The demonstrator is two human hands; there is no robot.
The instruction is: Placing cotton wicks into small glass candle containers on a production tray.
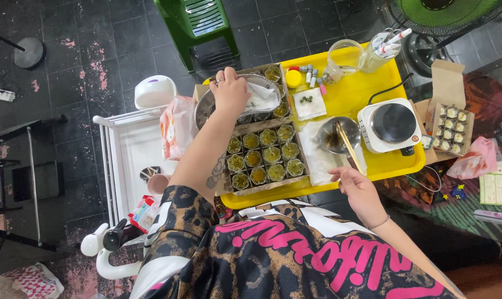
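Note:
My left hand point(230, 90) reaches forward and rests on white paper lying in a metal bowl point(206, 105) at the far left of a yellow tray point(350, 94). My right hand point(359, 188) is near the tray's front edge, gripping a pair of wooden chopsticks point(348, 145). Their tips point into a small metal pot point(338, 134) that sits on white paper. Between my arms stands a cardboard box point(264, 158) packed with several small cups of greenish filling.
A white electric hotplate point(391, 126) sits at the tray's right end, with a box of small round items point(450, 126) beside it. A clear cup point(345, 55) and a holder of pens stand at the back. A white cart point(132, 155) is left, a green chair point(198, 22) beyond.

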